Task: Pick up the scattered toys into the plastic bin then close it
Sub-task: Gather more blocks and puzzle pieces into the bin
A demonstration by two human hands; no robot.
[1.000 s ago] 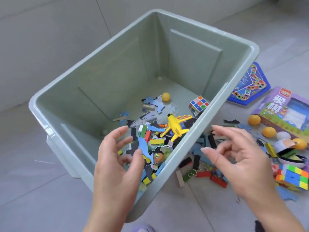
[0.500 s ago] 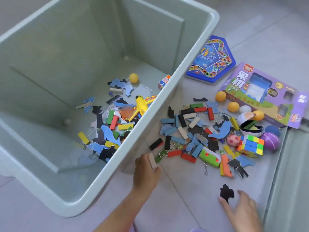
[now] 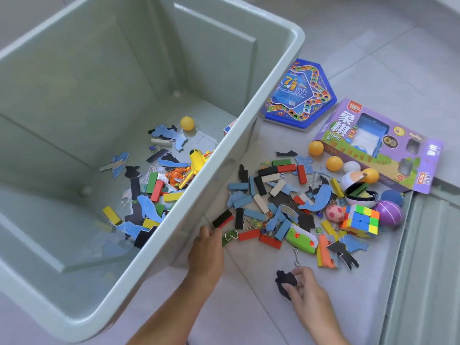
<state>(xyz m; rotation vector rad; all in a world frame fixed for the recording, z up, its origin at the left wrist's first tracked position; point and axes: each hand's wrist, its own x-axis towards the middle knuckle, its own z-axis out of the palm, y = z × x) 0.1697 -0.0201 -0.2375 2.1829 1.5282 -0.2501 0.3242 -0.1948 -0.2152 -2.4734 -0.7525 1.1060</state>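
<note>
Lower right, my right hand (image 3: 306, 292) pinches a black puzzle piece (image 3: 283, 280) headed for the bin (image 3: 247, 118), while the left hand (image 3: 206, 250) is at the black-red block (image 3: 222, 218), grip hidden.

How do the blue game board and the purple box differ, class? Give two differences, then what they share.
The blue game board is five-sided; the purple box is a long rectangle. The board shows a track of coloured dots; the box has clear windows. Both lie flat on the floor, outside the plastic bin.
</note>
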